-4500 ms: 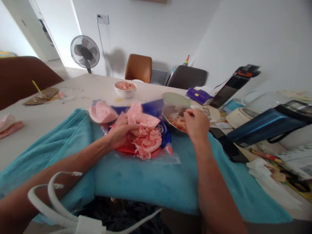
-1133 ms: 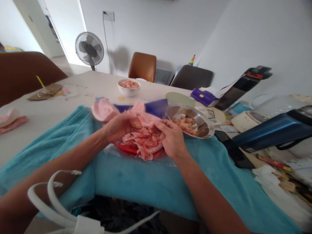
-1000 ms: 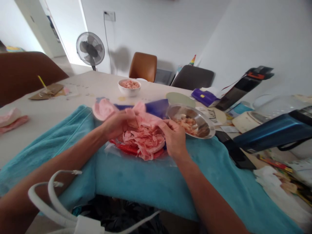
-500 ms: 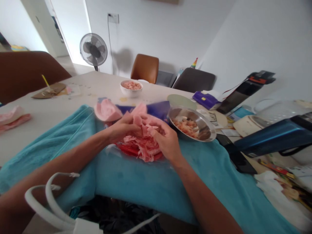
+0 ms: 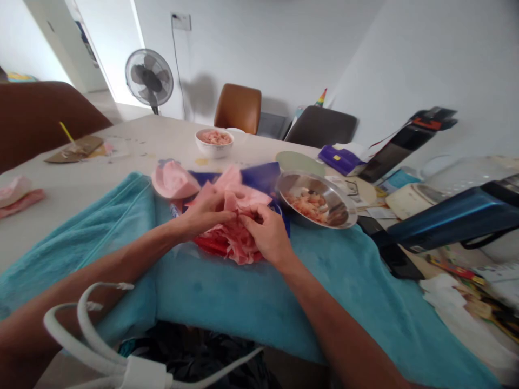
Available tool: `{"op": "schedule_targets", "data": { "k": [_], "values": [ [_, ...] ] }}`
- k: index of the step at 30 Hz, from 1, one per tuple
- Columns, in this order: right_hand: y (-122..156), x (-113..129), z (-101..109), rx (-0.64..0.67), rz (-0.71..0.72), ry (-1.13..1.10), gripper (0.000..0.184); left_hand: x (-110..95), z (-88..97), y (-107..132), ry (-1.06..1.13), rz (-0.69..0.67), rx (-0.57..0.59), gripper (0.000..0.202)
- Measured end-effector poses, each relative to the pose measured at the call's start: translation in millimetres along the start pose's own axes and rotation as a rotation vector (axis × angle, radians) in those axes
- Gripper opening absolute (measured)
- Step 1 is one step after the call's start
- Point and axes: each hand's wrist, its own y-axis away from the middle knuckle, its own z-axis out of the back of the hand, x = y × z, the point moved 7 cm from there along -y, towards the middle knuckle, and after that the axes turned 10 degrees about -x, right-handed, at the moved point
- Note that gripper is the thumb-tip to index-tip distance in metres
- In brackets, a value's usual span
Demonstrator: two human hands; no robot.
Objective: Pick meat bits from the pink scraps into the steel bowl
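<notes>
Pink, thin and ruffled, 1 crumpled pile (image 5: pixel 240 249) sits on a red-and-blue plastic bag (image 5: pixel 263 175) over a teal towel (image 5: pixel 227 302), right hand (image 5: pixel 268 235) pinching it, left hand (image 5: pixel 205 216) close alongside, grip unclear.

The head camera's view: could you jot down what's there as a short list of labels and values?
Left grip: bare hand at the pink crumpled pile
Right grip: bare hand at the same pile, fingertips close to the left hand's
Held piece: too small to tell
Under the pile: red and blue plastic
Right of the pile: metal bowl, pinkish-orange pieces inside
Behind: white bowl, pink pieces inside
Near edge: teal towel
Background: fan
</notes>
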Motion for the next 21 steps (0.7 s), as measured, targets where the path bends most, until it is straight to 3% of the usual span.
{"op": "schedule_targets", "data": {
  "k": [6,9,11,15,18,21],
  "values": [
    [1,8,1,-0.063,0.134,0.027,0.021,-7,1.0,-1,-0.185,-0.094,-0.126,0.033],
    [0,7,4,-0.08,0.126,-0.01,0.023,-11,-4.2,0,-0.187,-0.143,-0.086,0.014],
    [-2,5,5,-0.078,0.095,-0.045,0.021,-12,-6.3,0,-0.144,-0.143,-0.039,0.013],
    [-4,-9,4,-0.024,-0.147,-0.184,0.009,-6,-4.4,1,-0.027,-0.065,0.026,0.018],
    [0,-19,-2,0.05,-0.424,-0.397,0.009,-3,-5.7,1,0.1,-0.007,0.095,0.008],
    [3,-20,-8,0.095,-0.568,-0.615,0.013,-4,-11.1,4,0.272,0.028,0.193,0.01]
  ]
}}
